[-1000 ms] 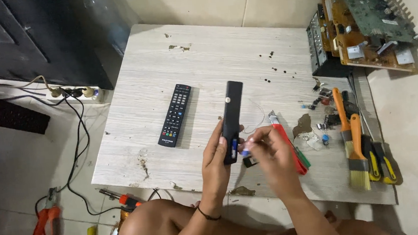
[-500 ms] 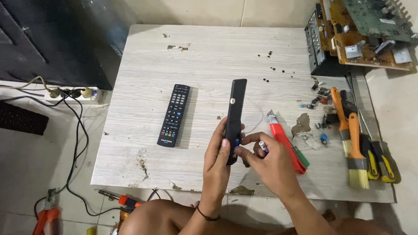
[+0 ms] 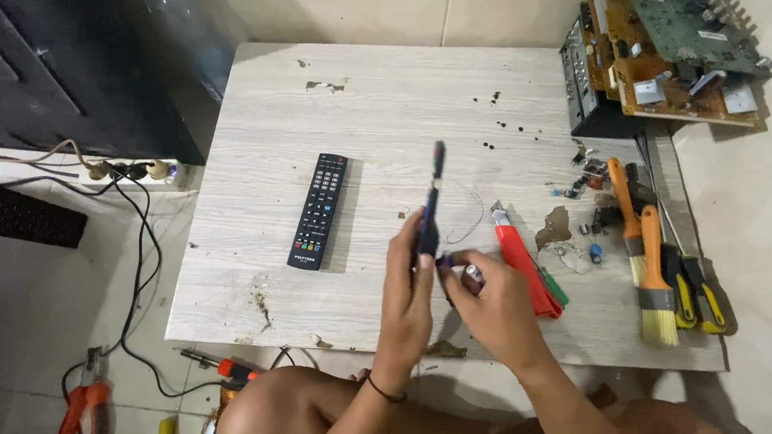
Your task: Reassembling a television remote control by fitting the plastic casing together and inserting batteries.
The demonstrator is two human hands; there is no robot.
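Note:
My left hand grips a long black remote control above the table's front edge, turned so I see it edge-on. My right hand is right beside it at the remote's lower end, fingers pinching a small cylindrical battery. A second black remote control with coloured buttons lies flat on the pale wooden table, to the left of my hands.
A red utility knife, two orange-handled brushes, screwdrivers and small parts lie at the right. An opened electronic unit with circuit boards stands at the far right corner. A power strip with cables and red pliers lie on the floor at left.
The held remote has turned from showing its flat back to edge-on. My right hand has moved in close to its lower end with the battery.

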